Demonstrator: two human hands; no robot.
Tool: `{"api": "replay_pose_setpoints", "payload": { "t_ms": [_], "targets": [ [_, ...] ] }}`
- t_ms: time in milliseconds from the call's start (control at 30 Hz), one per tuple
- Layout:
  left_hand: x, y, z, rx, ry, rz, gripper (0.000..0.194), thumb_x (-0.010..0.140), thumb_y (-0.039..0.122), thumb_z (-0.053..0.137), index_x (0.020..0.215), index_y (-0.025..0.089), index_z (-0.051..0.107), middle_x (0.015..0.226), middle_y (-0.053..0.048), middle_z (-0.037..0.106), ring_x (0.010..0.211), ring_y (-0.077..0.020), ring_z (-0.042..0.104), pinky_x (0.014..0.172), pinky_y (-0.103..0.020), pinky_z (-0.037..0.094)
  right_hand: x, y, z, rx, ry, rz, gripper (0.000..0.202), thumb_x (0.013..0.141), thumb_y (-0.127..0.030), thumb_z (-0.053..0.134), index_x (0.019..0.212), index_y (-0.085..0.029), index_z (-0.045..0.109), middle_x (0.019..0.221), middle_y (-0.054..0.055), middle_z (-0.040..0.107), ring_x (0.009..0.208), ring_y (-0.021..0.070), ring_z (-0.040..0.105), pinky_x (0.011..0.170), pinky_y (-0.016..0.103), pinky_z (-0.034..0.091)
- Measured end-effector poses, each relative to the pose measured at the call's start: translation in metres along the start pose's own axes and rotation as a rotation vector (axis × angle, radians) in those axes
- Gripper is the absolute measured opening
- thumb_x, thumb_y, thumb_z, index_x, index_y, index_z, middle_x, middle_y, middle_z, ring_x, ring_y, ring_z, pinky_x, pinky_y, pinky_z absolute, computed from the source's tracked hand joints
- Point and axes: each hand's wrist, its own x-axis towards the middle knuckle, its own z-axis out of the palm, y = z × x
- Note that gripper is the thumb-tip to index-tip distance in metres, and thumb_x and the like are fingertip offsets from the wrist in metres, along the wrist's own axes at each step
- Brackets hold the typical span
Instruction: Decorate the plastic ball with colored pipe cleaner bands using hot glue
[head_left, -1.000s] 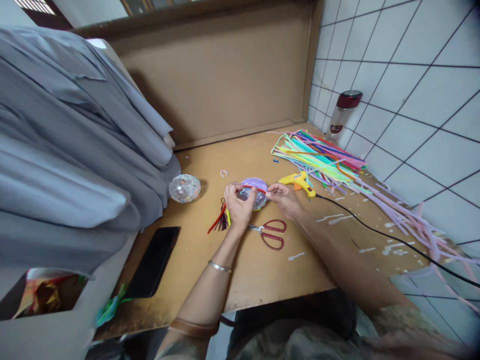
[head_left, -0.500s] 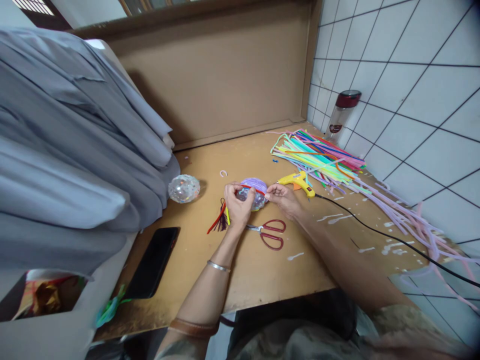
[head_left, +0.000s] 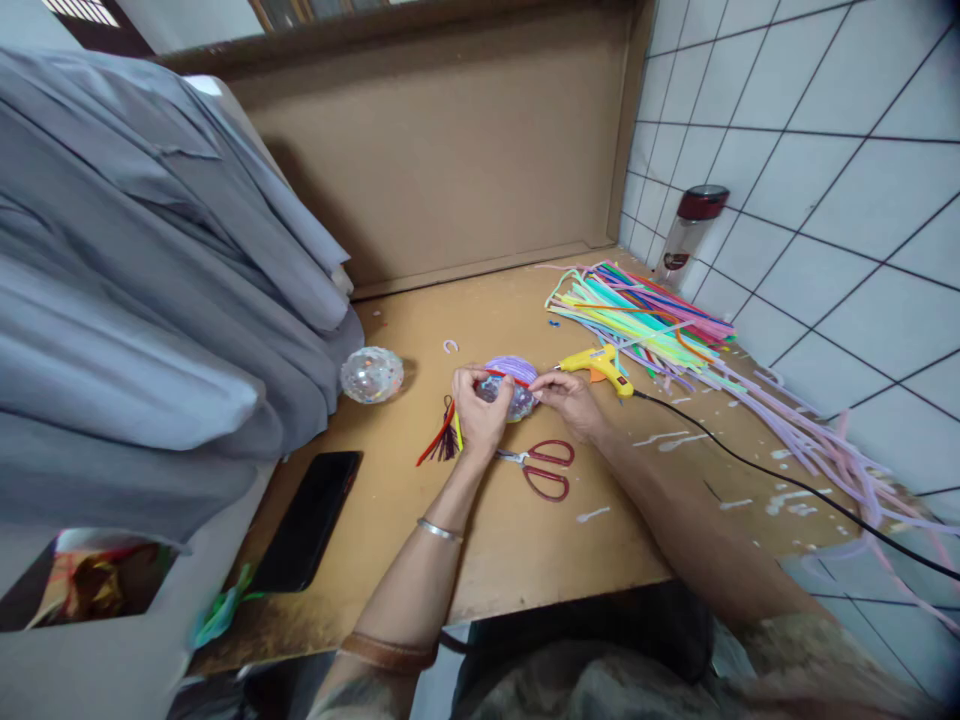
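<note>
Hardly anything shifts since the earlier frames: the left hand (head_left: 477, 408) still cups the clear ball half-wrapped in lilac pipe cleaner (head_left: 511, 387) above the wooden table (head_left: 525, 540), while the right hand (head_left: 571, 398) keeps pinching a red pipe cleaner (head_left: 510, 377) across it, so wrapping seems mid-way.

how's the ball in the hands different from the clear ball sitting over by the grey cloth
The round ball half-wrapped in purple pipe cleaner is held between the left hand and right hand, with a red pipe cleaner laid across it. The bare clear glittery ball lies untouched on the wooden table, beside the grey cloth, with no wrapping. Both look alike in shape and size, with speckled clear shells.
</note>
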Motion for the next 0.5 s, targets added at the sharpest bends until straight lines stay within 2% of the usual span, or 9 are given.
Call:
{"api": "replay_pose_setpoints", "payload": {
  "t_ms": [267,500],
  "targets": [
    [-0.0007,0.0026,0.0003,0.043,0.019,0.026,0.026,0.08,0.036,0.071,0.085,0.024,0.048,0.095,-0.003,0.057,0.098,-0.0206,0.058,0.091,-0.037,0.047,-0.0003,-0.0015,-0.0017,-0.139,-0.045,-0.109,0.013,0.071,-0.032,0.076,0.081,-0.024,0.079,0.08,0.0,0.065,0.077,0.0152,0.059,0.073,0.029,0.046],
    [-0.0023,0.0018,0.0004,0.05,0.034,0.046,0.027,0.08,0.036,0.07,0.087,0.024,0.047,0.096,-0.004,0.058,0.1,-0.0216,0.059,0.092,-0.039,0.046,-0.0018,-0.0072,0.0002,-0.204,-0.062,-0.133,0.015,0.072,-0.034,0.073,0.082,-0.025,0.08,0.073,-0.001,0.059,0.069,0.0135,0.05,0.066,0.028,0.041]
  ]
}}
